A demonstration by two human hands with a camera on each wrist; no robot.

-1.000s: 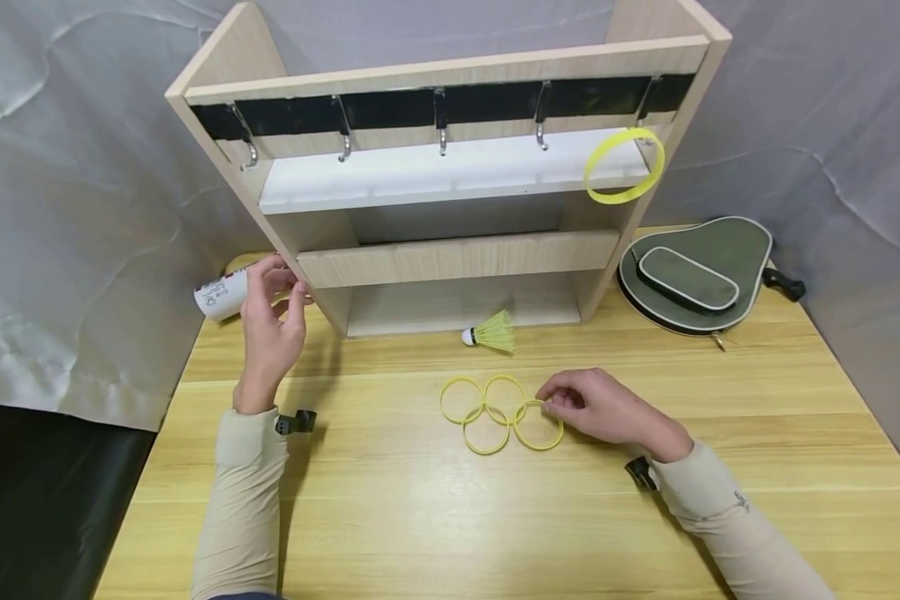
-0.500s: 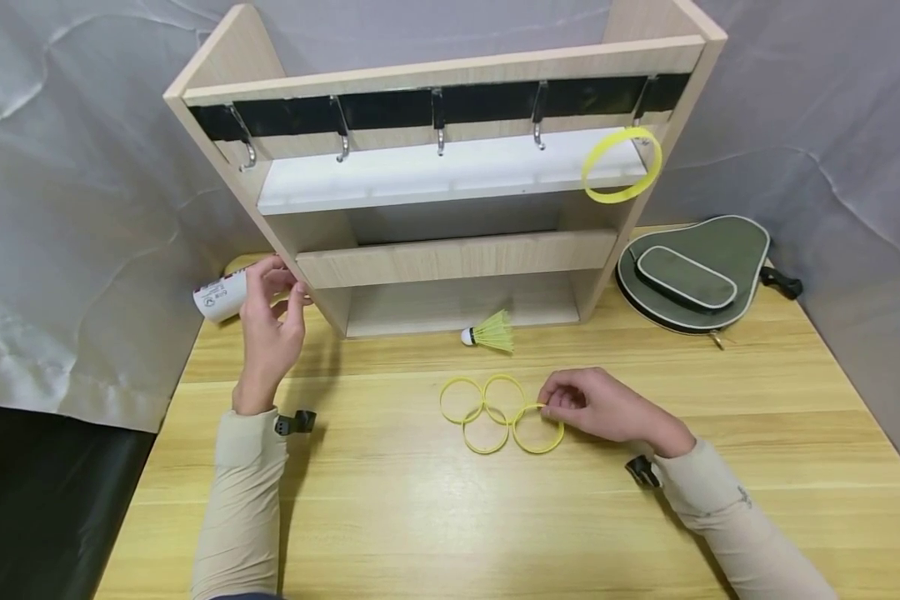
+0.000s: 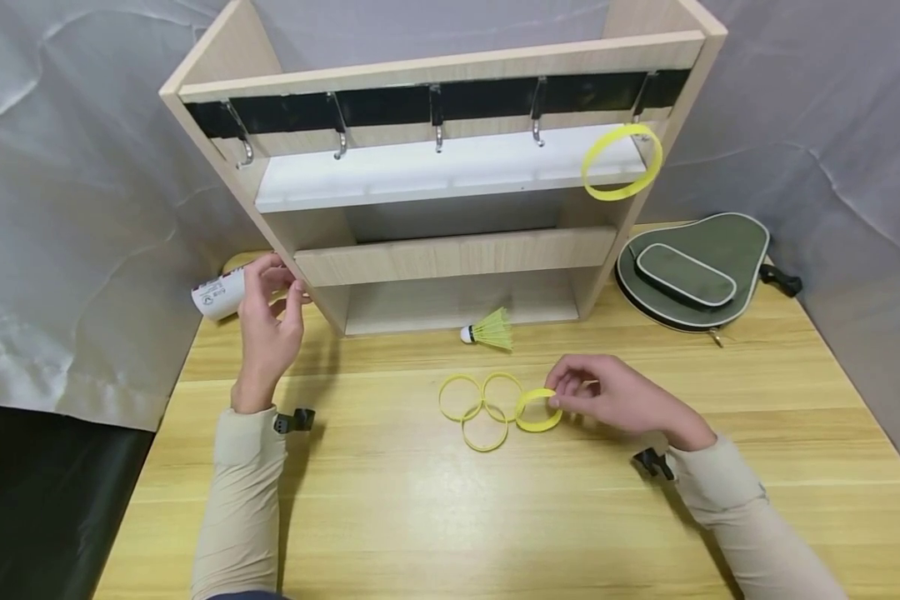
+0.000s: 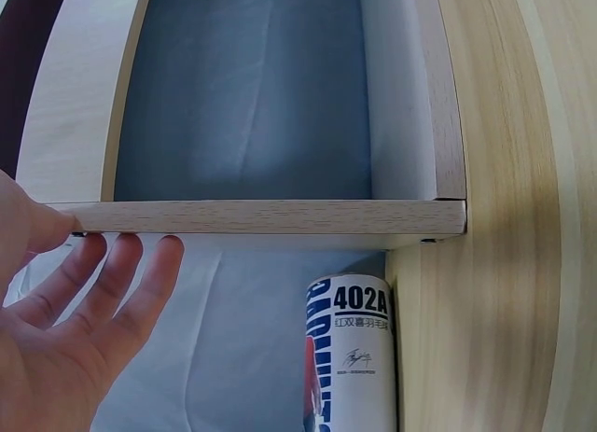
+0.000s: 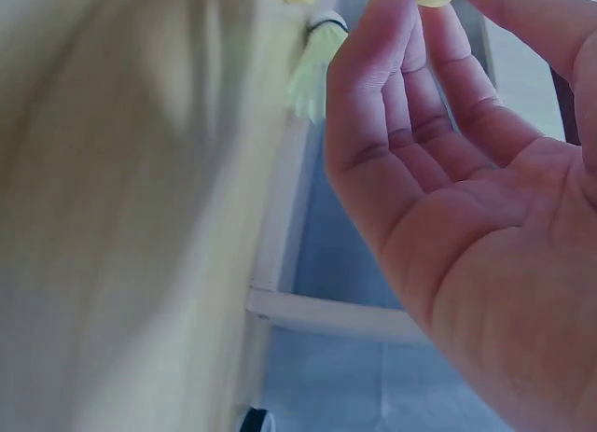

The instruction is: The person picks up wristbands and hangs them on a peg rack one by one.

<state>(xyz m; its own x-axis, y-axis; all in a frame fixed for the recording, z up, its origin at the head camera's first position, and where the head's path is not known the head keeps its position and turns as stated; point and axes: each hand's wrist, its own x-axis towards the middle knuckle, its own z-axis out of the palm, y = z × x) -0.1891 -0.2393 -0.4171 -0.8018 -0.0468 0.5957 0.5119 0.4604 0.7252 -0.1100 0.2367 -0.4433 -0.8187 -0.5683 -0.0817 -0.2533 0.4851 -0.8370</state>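
A person's left hand (image 3: 267, 327) grips a pale wooden rack (image 3: 457, 257); the right hand (image 3: 607, 395) pinches a yellow ring (image 3: 538, 427).

At far left, a smooth white cylindrical tube (image 3: 219, 297) lies on the wood-grained tabletop (image 3: 420, 517). The left thumb and fingers clasp the rack's flat side panel from opposite faces. Curved metal hooks (image 3: 438, 137) line the rack's front. Before it, three thin yellow circles (image 3: 483, 400) lie flat, touching or overlapping, with a ribbed, yellow-skirted shuttlecock (image 3: 489, 332) behind. Just to their right, the yellow ring tilts up between right thumb and fingers; I cannot tell whether its lower edge touches wood. Higher, another yellow hoop (image 3: 615, 196) hangs at the rightmost hook. At far right sits a rounded olive-green case (image 3: 690, 271) with pale piping.
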